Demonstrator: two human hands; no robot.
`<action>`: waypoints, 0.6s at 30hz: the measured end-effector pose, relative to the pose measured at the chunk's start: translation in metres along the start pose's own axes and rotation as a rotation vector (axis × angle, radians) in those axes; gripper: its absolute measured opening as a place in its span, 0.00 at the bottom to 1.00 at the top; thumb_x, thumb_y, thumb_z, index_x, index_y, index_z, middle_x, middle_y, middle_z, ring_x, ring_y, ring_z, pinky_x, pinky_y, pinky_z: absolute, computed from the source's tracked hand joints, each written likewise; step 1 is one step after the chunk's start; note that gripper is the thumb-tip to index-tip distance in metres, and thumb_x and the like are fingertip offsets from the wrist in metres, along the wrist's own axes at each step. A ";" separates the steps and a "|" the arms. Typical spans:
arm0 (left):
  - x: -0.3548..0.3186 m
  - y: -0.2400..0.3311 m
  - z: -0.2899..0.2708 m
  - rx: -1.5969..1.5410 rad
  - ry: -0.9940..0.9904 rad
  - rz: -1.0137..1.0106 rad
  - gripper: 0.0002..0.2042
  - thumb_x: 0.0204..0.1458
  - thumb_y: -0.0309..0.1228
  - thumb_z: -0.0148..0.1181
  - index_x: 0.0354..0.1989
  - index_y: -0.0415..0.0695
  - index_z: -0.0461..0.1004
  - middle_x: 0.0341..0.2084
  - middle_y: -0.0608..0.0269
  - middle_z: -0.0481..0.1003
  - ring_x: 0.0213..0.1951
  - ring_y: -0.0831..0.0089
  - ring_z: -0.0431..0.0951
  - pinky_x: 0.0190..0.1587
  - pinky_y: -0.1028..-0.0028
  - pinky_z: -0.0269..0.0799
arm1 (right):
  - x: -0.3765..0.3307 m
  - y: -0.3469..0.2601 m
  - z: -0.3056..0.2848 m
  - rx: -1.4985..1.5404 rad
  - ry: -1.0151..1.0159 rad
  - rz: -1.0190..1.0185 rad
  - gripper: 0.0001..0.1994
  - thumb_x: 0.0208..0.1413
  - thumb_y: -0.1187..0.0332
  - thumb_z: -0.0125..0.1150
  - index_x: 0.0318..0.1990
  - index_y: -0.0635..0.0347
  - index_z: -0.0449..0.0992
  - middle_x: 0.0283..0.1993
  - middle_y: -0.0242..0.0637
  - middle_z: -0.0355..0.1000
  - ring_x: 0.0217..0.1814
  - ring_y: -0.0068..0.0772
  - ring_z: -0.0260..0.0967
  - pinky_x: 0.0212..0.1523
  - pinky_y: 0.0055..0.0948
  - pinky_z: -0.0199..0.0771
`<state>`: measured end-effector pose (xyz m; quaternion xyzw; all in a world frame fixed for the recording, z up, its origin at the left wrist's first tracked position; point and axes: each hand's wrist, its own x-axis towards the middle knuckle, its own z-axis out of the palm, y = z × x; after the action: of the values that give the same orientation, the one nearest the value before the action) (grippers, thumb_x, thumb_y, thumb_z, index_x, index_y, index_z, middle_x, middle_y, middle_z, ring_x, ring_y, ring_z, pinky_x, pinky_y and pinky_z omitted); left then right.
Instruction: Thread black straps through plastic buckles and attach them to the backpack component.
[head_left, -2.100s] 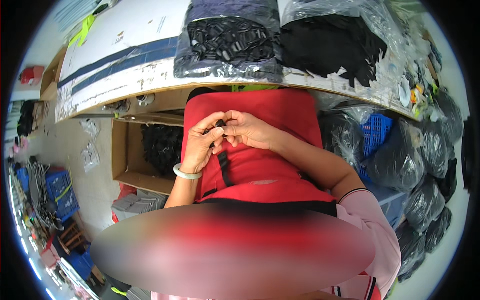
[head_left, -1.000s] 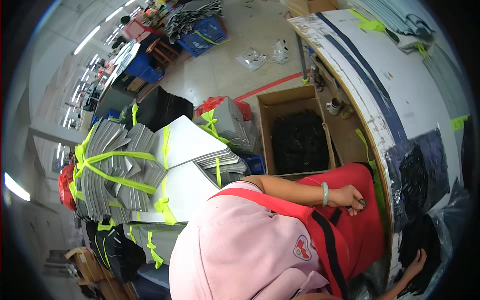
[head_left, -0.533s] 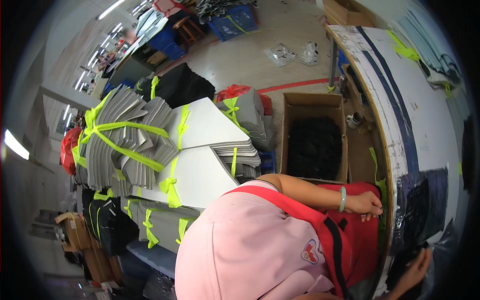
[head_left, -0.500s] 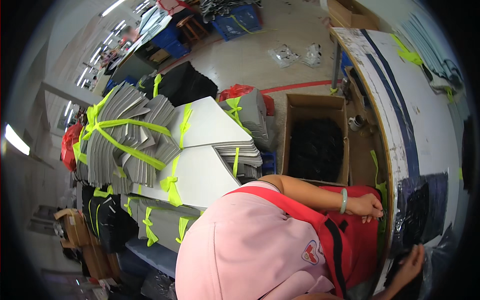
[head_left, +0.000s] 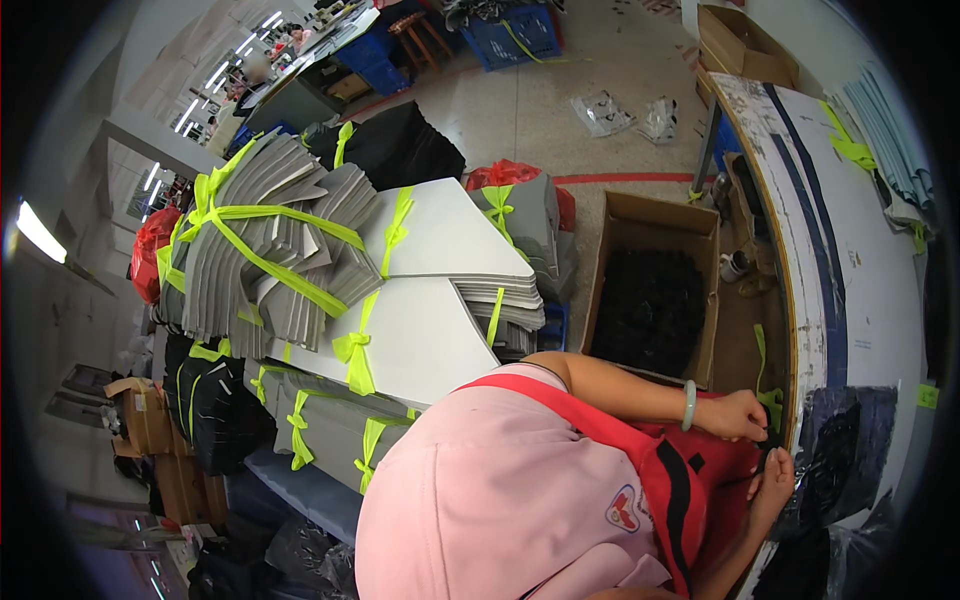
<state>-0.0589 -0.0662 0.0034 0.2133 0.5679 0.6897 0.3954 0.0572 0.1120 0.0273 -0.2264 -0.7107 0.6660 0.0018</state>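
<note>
Off the worktop's (head_left: 870, 300) chipped corner, pale floor (head_left: 540, 115) crossed by a red line (head_left: 630, 178), then a wooden stool (head_left: 416, 40); beneath that corner, a metal leg (head_left: 706, 150). Beyond the short end, pale wall (head_left: 838, 42). Well apart from the long edge, a bright tube light (head_left: 41, 232).
</note>
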 end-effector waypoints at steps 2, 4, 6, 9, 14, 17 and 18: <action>0.001 0.002 0.007 -0.010 -0.015 0.020 0.09 0.52 0.30 0.60 0.27 0.36 0.78 0.16 0.68 0.73 0.18 0.82 0.69 0.20 0.79 0.65 | -0.006 0.000 -0.003 -0.007 0.020 0.003 0.10 0.63 0.65 0.53 0.43 0.62 0.71 0.23 0.33 0.68 0.11 0.11 0.53 0.10 0.14 0.48; 0.003 0.001 0.015 0.017 -0.032 0.065 0.09 0.52 0.30 0.60 0.27 0.36 0.78 0.16 0.67 0.73 0.18 0.82 0.69 0.21 0.78 0.65 | -0.020 -0.002 -0.008 -0.029 0.063 0.050 0.10 0.63 0.63 0.53 0.45 0.60 0.71 0.21 0.29 0.67 0.10 0.11 0.52 0.09 0.14 0.48; 0.006 0.004 0.020 0.045 -0.092 0.170 0.07 0.51 0.28 0.59 0.28 0.36 0.78 0.16 0.65 0.73 0.20 0.84 0.70 0.22 0.76 0.66 | -0.028 -0.007 -0.008 -0.005 0.092 0.066 0.10 0.63 0.64 0.53 0.45 0.61 0.71 0.22 0.30 0.68 0.10 0.11 0.52 0.10 0.14 0.48; -0.004 0.010 0.014 0.173 -0.003 0.205 0.05 0.48 0.25 0.57 0.27 0.37 0.78 0.16 0.68 0.72 0.23 0.84 0.69 0.26 0.77 0.67 | -0.033 -0.014 0.012 0.123 0.085 0.114 0.08 0.62 0.66 0.53 0.43 0.59 0.72 0.20 0.23 0.64 0.11 0.09 0.51 0.13 0.12 0.54; -0.008 0.022 0.014 0.287 0.064 0.250 0.05 0.50 0.23 0.59 0.34 0.36 0.78 0.26 0.65 0.75 0.31 0.80 0.73 0.34 0.78 0.68 | -0.034 -0.031 0.030 0.281 0.030 0.159 0.09 0.61 0.64 0.55 0.38 0.61 0.73 0.23 0.31 0.71 0.12 0.12 0.57 0.11 0.15 0.50; 0.001 0.021 0.028 0.236 -0.014 0.255 0.07 0.50 0.21 0.60 0.38 0.36 0.78 0.24 0.65 0.73 0.27 0.81 0.71 0.30 0.79 0.65 | -0.043 -0.026 0.020 0.417 0.114 0.165 0.10 0.61 0.64 0.55 0.38 0.62 0.73 0.23 0.32 0.70 0.13 0.13 0.57 0.11 0.14 0.50; 0.000 0.020 0.027 0.237 -0.014 0.230 0.08 0.50 0.21 0.61 0.38 0.36 0.78 0.23 0.66 0.72 0.27 0.81 0.70 0.30 0.79 0.65 | -0.044 -0.023 0.022 0.452 0.117 0.156 0.10 0.61 0.64 0.55 0.37 0.62 0.73 0.22 0.32 0.70 0.13 0.13 0.57 0.11 0.14 0.50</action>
<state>-0.0443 -0.0504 0.0295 0.3268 0.6145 0.6569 0.2899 0.0823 0.0769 0.0599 -0.3127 -0.5227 0.7920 0.0424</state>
